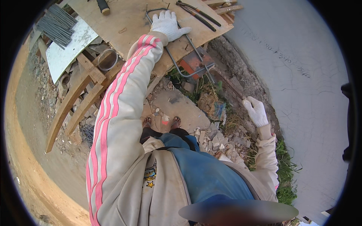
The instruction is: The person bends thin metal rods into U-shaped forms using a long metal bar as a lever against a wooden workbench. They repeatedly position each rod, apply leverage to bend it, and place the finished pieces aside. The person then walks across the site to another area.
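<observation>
A bent steel rod (170,56), shaped into a long rectangular loop, lies across the plywood board (124,30) and sticks out past its near edge. My left hand (166,25), in a white knit glove, lies flat over the loop's far part with fingers spread. At lower right, my gloved right hand (256,112) is closed around the end of a rusty metal bar (232,86). The bar's other end meets the loop's near right corner, beside a reddish block (191,63) at the board's edge. How they join there is too small to tell.
Long-handled pincers (196,15) and a black-handled tool (103,6) lie on the board. Cut rods (57,25) rest on a white panel (71,49) at left. Wooden beams (73,98) and a clear tub (108,59) are nearby. Rubble (215,141) surrounds my feet; a grey wall (298,75) stands right.
</observation>
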Action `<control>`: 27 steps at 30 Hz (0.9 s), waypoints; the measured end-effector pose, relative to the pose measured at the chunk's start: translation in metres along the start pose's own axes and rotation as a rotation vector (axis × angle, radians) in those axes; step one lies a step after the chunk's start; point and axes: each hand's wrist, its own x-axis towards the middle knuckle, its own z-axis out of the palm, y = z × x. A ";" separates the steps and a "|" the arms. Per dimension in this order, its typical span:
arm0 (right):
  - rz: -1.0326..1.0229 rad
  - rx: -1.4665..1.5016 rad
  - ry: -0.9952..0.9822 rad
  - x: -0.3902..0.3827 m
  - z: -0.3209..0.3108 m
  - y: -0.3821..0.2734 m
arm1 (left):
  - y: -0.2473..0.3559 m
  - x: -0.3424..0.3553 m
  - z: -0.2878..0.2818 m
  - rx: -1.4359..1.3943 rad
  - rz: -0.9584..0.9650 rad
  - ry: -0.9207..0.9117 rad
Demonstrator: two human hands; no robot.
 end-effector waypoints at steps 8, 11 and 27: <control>-0.306 -0.214 -0.122 0.064 -0.040 0.016 | -0.001 0.003 0.003 0.055 0.001 -0.017; -0.349 -0.255 -0.147 0.078 -0.043 0.020 | -0.001 0.001 -0.002 0.056 0.008 -0.044; -0.397 -0.183 -0.096 0.086 -0.022 0.038 | -0.002 0.003 -0.001 0.091 0.054 0.023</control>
